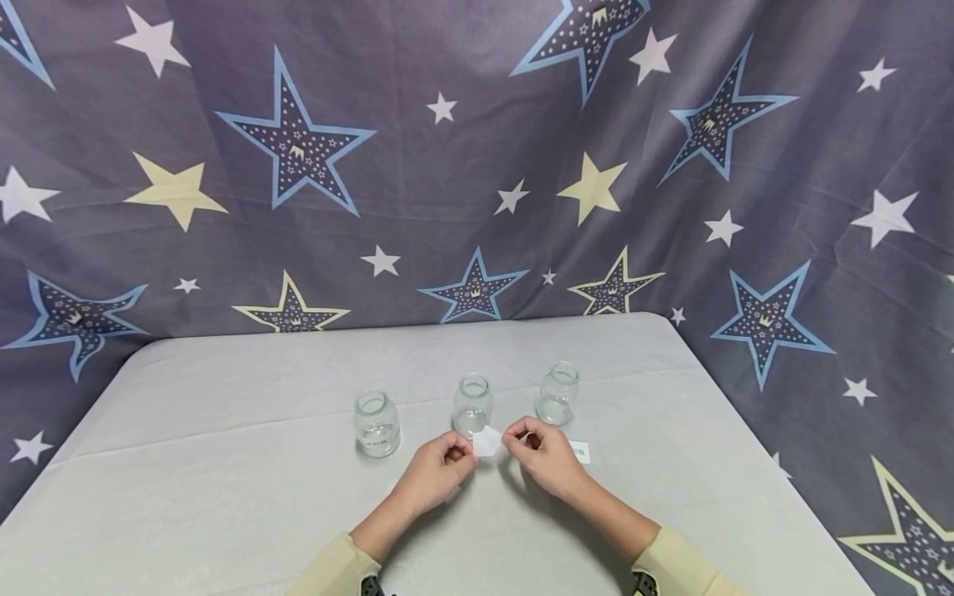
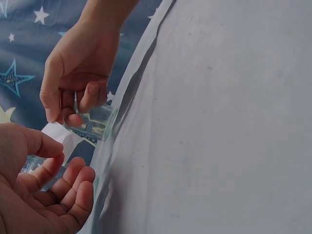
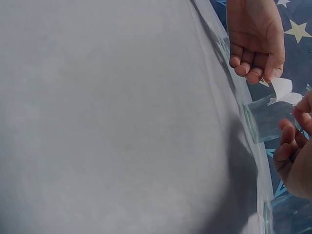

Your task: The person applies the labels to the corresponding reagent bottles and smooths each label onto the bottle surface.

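Observation:
Between both hands is a small white paper label (image 1: pixel 488 441), held just in front of the middle glass jar (image 1: pixel 473 401). The left hand (image 1: pixel 440 465) pinches its left edge between thumb and forefinger. At the other edge, the right hand (image 1: pixel 550 457) pinches with thumb and fingertips. In the right wrist view the label (image 3: pixel 282 90) looks bent, with two flaps standing apart. The left jar (image 1: pixel 377 430) bears a strip of small dark print low on its front. A third jar (image 1: pixel 557 397) stands behind the right hand. All three jars are upright and lidless.
Another white label (image 1: pixel 581 452) with dark printed characters lies on the table beside the right hand, partly covered by it. A pale cloth covers the table (image 1: pixel 224 497). Behind and to the right hangs a dark curtain (image 1: pixel 417 215) with stars.

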The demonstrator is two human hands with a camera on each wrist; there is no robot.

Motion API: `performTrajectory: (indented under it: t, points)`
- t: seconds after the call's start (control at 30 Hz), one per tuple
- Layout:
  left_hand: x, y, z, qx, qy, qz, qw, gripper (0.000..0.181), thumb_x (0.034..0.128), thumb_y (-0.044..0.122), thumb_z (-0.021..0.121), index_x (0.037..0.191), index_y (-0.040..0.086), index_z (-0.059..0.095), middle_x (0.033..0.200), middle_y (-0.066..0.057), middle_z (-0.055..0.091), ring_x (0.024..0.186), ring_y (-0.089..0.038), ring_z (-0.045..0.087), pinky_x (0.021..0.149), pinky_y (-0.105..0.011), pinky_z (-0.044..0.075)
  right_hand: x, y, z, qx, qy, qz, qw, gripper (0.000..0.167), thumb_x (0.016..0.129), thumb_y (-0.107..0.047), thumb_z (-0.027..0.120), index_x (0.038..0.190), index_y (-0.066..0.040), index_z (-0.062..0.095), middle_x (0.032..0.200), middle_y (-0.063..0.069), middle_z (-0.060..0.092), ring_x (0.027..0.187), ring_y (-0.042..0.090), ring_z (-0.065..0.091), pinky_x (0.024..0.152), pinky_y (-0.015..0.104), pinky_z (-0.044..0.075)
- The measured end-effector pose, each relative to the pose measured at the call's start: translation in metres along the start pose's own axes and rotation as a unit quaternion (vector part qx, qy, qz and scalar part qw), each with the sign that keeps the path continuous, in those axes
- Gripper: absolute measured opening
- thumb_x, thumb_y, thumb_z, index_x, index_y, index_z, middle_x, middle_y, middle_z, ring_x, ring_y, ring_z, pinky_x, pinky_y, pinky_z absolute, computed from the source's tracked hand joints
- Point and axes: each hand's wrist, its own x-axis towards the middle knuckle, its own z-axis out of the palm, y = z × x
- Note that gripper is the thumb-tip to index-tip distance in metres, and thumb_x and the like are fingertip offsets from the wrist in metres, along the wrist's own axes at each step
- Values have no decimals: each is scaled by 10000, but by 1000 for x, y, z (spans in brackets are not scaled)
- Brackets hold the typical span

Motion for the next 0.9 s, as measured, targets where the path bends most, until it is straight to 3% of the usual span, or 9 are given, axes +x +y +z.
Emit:
performTrajectory:
  t: [0.4, 0.9]
  points:
    - [-1, 2, 1, -149, 65, -156, 9997, 70, 820, 113, 631, 804, 74, 574, 681, 47, 502, 565, -55, 458, 516, -186, 382, -1, -2, -5, 125, 257, 33, 9996, 32, 846, -114, 659, 826, -90, 667, 739, -1, 597, 570, 40, 446, 540, 170, 366]
    - [0, 1, 4, -84, 156, -40, 9998, 81, 808, 125, 638, 815, 65, 584, 690, 39, 516, 568, -31, 450, 532, -186, 380, 2, -4, -15, 12, 384, 107, 9992, 55, 847, -120, 638, 808, -85, 653, 696, -9, 570, 542, 39, 441, 530, 176, 369]
